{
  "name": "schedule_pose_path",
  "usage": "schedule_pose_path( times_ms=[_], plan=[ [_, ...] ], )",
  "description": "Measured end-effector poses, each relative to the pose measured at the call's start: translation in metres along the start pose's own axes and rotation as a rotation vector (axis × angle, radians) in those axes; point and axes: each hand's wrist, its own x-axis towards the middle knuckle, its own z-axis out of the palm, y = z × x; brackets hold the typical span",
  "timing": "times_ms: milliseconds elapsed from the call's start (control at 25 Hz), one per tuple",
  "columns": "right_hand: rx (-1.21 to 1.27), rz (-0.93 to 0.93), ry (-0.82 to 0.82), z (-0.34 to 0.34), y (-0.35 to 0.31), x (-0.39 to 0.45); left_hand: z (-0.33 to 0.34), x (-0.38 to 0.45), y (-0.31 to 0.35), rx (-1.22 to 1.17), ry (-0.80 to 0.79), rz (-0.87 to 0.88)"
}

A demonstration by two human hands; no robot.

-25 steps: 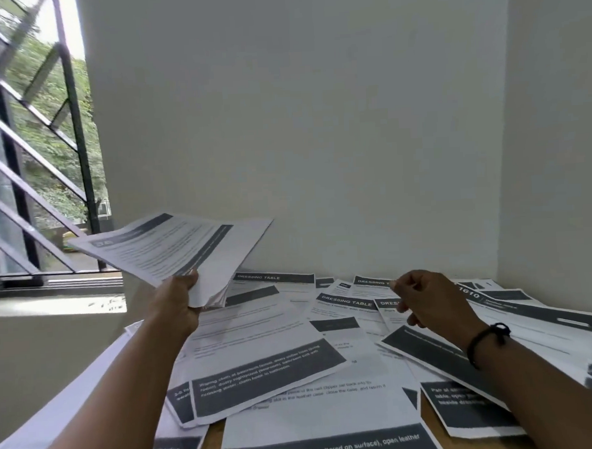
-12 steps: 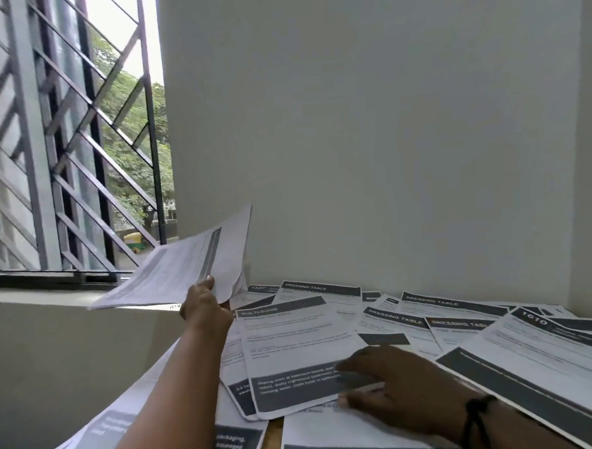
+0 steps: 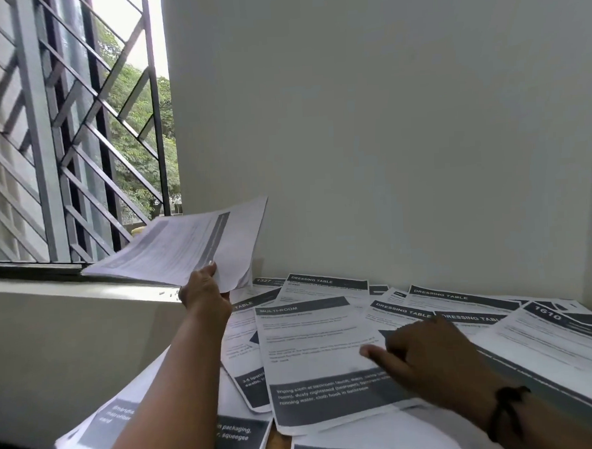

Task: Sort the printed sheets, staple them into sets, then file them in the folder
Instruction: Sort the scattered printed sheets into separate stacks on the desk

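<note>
Plain room, likely a home, bare white walls (image 3: pixel 385 118), grilled window (image 3: pixel 63 132) with trees (image 3: pixel 138 129) outside, table (image 3: pixel 280 445) strewn with printed sheets (image 3: pixel 327 358)

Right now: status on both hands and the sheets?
Left hand grips sheaf of sheets, raised. Right hand over MULTI-ROOM sheet, fingers loosely curled, holding nothing. Loose sheets unsorted. No stapler or folder in view.
</note>
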Motion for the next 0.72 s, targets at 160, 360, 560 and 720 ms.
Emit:
schedule_pose_path(
  times_ms=[160, 360, 560, 720],
  plan=[
    [0.154, 0.292, -0.276, 0.002, -0.003, -0.007, 0.000, -0.001, 0.011, -0.035, -0.022, -0.010],
    [0.303, 0.448, -0.417, 0.011, -0.006, -0.003, -0.001, 0.005, 0.015, -0.099, -0.116, -0.017],
    [0.667, 0.610, -0.253, 0.009, 0.013, 0.007, 0.004, 0.015, 0.006, -0.053, -0.232, -0.023],
    [1.082, 0.817, 0.243, -0.022, 0.051, 0.015, 0.009, 0.016, -0.009, 0.125, -0.312, -0.057]
  ],
)
